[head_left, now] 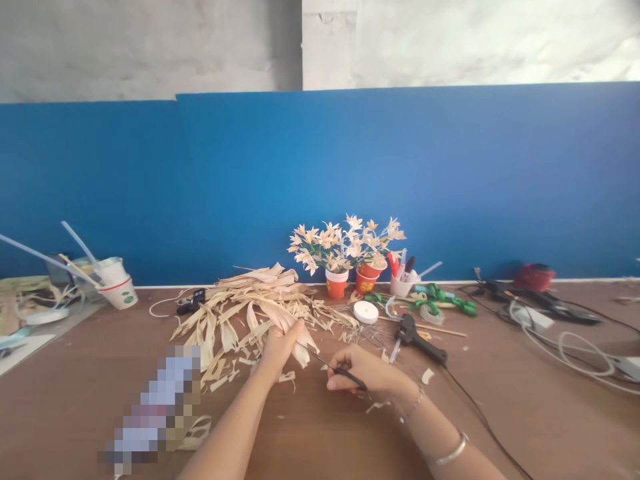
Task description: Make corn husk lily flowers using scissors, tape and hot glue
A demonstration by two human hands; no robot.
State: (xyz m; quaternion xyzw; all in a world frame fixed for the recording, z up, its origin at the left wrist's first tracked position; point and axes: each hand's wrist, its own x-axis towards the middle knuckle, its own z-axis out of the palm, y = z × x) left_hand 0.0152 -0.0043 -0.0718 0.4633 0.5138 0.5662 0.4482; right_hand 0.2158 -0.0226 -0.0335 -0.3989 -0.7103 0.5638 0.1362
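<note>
At the left, a white paper cup (117, 293) is leaning on the brown table (75, 413), thin sticks poking out of it. Next, a pile of dry husks (225, 313) is spreading out, papery, ribbed and curling, with small trimmed scraps (219, 385) lying at its near edge. The left hand (277, 350) is pinching a broad, pinkish-cream husk piece (302, 355) between thumb and fingers, its lower end hanging free over the table just in front of the pile. Behind, pale star-shaped flowers (333, 247) are standing in orange-red cups, looking finished. The right hand (360, 370) is curling its fingers around the black handles of slim scissors (350, 376), whose blades are pointing at that hanging end; whether they are parted, one cannot tell. Trimming seems to be partway along: scraps are lying cut, while many long husks are waiting whole. Farther right, a smooth white roll (366, 312) and a black plastic glue gun (417, 340) are resting.
</note>
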